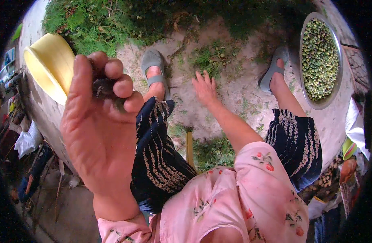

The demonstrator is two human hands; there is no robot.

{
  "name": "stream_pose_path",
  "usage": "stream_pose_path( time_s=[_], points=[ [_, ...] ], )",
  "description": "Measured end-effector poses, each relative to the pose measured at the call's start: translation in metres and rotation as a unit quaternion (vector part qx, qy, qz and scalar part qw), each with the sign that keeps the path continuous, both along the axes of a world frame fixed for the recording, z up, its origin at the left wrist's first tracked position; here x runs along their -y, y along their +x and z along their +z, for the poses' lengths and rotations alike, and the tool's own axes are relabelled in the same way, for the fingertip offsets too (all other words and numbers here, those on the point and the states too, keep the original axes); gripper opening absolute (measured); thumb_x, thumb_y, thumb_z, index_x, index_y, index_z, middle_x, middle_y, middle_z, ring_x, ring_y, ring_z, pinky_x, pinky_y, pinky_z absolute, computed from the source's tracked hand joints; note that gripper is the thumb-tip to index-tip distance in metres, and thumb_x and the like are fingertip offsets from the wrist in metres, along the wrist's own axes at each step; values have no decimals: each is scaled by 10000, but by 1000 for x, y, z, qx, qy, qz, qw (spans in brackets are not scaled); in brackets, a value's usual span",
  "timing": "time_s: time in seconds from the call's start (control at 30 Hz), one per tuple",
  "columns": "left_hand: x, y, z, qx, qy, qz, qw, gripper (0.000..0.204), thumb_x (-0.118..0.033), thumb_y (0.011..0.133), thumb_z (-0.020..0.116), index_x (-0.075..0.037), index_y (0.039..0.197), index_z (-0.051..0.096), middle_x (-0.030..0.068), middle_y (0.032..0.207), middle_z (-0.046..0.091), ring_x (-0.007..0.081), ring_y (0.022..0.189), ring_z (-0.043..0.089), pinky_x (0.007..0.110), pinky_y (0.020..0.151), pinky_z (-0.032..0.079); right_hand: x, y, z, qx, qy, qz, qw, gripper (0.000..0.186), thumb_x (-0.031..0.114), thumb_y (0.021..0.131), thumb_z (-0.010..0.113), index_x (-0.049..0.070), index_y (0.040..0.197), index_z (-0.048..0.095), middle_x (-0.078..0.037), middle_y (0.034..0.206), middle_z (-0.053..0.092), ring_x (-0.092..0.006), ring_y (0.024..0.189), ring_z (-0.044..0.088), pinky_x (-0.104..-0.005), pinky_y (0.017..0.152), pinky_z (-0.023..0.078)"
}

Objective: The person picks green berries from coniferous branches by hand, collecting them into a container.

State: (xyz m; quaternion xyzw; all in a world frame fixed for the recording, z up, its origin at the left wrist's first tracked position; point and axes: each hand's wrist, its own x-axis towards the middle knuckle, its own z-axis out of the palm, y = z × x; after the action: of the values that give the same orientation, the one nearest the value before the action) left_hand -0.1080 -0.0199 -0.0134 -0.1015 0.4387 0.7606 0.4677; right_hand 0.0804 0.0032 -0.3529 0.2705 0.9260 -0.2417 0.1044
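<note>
My left hand is raised close to the camera, palm showing and fingers curled in. Something dark sits in the hollow under the fingertips; shade hides what it is. Low between my feet, my right hand reaches down with its fingers apart, near a small heap of green feathery sprigs on the pale ground. It holds nothing that I can see. A metal bowl at the right is filled with small green and yellowish seed-like pieces. A yellow plastic tub is tipped on its side behind my left hand.
Large piles of green branches lie along the far side. My feet in grey shoes stand apart. More sprigs lie near a yellow stick. A white plastic bag and mixed clutter line the left edge.
</note>
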Motion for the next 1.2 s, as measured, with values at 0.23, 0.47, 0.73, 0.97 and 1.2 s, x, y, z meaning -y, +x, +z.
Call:
stream_pose_path(
  time_s=[0.23,0.47,0.73,0.97,1.2],
  points=[
    [14,-7,12,13,59,2,998,265,-223,917,363,-9,1047,448,44,880,432,132,706,365,249,573,324,-9,30,22,-120,-144,-346,919,171,150,771,514,52,894,580,-130,866,585,-289,797,560,-375,677,446],
    [-5,0,17,-19,-40,47,998,269,-194,914,365,21,1055,443,39,838,420,127,679,347,242,565,313,-90,-17,-28,-138,105,-606,777,249,184,714,634,13,885,579,-171,823,582,-343,781,543,-412,713,426],
    [5,-12,10,-19,83,-24,996,272,-186,911,369,31,1058,440,-21,652,301,83,559,271,219,496,261,-117,16,-37,-41,-104,-494,862,136,90,668,656,29,783,617,-79,681,616,-155,663,592,-294,556,473],
    [-13,8,15,-72,-80,-14,994,218,-149,858,482,-12,1028,486,-11,684,456,59,529,374,174,434,296,-122,8,87,-327,-514,-593,527,151,23,773,572,-11,913,527,-83,742,551,-177,607,551,-284,498,484],
    [-38,39,11,-220,-128,-139,957,149,-135,787,574,-35,897,578,23,703,569,65,483,457,191,405,337,-120,-27,271,-417,-448,-465,640,191,48,768,594,18,945,530,-39,757,555,-121,643,544,-229,535,457]
  ],
)
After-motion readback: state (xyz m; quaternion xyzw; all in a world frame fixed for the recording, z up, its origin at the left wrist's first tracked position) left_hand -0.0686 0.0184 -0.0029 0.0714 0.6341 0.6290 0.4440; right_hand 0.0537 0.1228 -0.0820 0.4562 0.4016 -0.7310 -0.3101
